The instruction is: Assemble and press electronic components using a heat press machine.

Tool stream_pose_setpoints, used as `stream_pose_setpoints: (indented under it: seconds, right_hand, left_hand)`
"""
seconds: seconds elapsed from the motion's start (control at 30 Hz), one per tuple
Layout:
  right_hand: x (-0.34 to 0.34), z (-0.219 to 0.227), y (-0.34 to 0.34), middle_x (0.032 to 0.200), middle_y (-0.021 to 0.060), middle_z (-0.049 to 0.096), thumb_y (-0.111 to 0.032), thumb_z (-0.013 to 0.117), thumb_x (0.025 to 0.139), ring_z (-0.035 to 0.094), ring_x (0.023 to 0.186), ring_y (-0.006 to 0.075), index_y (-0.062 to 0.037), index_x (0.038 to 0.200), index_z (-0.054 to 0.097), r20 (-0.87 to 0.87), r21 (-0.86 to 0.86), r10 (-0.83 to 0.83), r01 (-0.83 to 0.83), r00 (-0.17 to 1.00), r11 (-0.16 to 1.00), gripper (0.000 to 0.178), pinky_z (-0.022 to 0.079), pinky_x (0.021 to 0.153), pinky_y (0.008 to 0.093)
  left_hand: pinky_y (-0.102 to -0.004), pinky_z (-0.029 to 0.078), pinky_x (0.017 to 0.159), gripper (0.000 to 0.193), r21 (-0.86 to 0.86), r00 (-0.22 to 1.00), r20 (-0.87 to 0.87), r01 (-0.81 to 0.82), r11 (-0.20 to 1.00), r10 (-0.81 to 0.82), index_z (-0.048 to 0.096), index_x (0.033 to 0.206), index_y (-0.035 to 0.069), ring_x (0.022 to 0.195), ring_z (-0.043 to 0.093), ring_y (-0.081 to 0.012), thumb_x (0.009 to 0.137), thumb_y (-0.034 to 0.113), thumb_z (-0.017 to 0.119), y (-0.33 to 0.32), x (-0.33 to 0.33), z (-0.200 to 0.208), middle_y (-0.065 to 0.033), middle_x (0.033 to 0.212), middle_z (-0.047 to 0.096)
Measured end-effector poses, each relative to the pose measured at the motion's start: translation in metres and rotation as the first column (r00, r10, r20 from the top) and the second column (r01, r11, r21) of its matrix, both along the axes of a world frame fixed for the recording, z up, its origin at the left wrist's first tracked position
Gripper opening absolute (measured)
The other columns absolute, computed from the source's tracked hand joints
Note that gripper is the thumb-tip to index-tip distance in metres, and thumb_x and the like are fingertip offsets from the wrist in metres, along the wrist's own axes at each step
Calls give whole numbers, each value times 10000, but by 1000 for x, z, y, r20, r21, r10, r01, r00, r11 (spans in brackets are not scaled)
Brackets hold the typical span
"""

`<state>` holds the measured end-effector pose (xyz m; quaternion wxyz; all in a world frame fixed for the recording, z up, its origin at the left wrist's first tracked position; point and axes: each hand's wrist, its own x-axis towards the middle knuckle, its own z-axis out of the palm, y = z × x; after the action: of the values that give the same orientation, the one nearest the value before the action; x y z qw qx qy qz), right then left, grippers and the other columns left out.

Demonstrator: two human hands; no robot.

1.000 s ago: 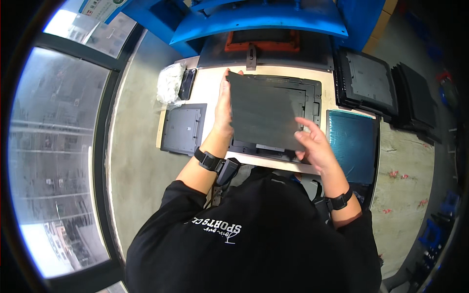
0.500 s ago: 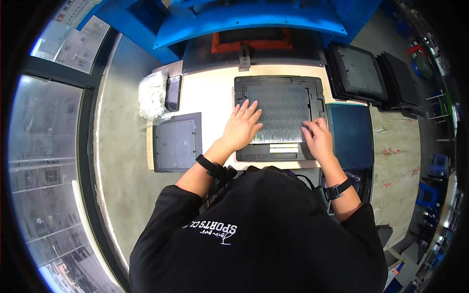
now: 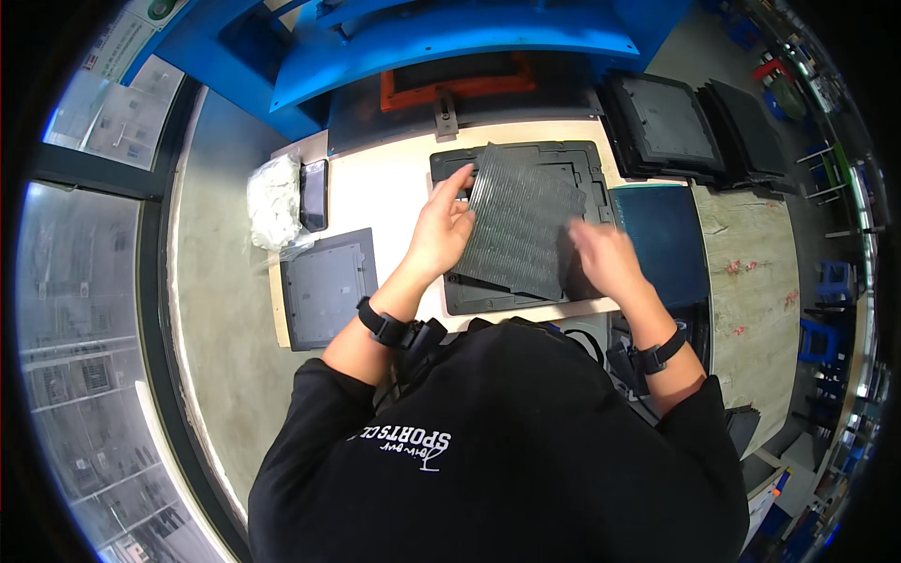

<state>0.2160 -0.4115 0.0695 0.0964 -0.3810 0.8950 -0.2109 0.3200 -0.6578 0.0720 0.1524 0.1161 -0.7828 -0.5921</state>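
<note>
A dark ribbed panel [image 3: 519, 220] is tilted up above a black rectangular frame tray [image 3: 582, 159] lying on the pale workbench [image 3: 385, 192]. My left hand [image 3: 439, 230] grips the panel's left edge, fingers spread along it. My right hand [image 3: 601, 258] is blurred and sits at the panel's lower right edge, holding it. Both wrists wear black bands. The panel hides most of the tray's middle.
A grey flat panel [image 3: 324, 286] lies at the bench's left edge, with a phone [image 3: 313, 194] and a white plastic bag [image 3: 272, 199] behind it. A teal pad [image 3: 662, 235] lies right of the tray. Stacked black trays [image 3: 671, 122] stand at the back right. A blue machine [image 3: 450, 38] looms behind.
The ribbed panel lay flat in the frame tray half a second ago with both hands pressed on it; now it is lifted and tilted, held at its edges.
</note>
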Motion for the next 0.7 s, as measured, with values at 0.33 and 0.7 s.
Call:
stream_pose_setpoints:
  seconds: [0.33, 0.7]
  right_hand:
    - [-51, 97, -24, 753, 133, 631, -216, 700, 744, 614, 718, 317, -76, 911, 602, -209, -201, 10, -53, 978, 978, 239, 485, 631, 389]
    - [6, -39, -5, 930, 184, 620, -346, 698, 754, 588, 930, 350, -30, 925, 613, -138, -132, -388, 371, 911, 919, 369, 457, 763, 434]
  left_hand:
    - [-381, 443, 877, 376, -777, 809, -504, -270, 568, -304, 576, 1152, 31, 1041, 555, -312, 783, -36, 590, 1, -46, 91, -151, 1148, 583]
    - [-499, 210, 1091, 528, -856, 945, 267, 323, 404, -188, 475, 1310, 110, 1341, 283, -331, 881, 413, 525, 7, 9, -54, -147, 1409, 376]
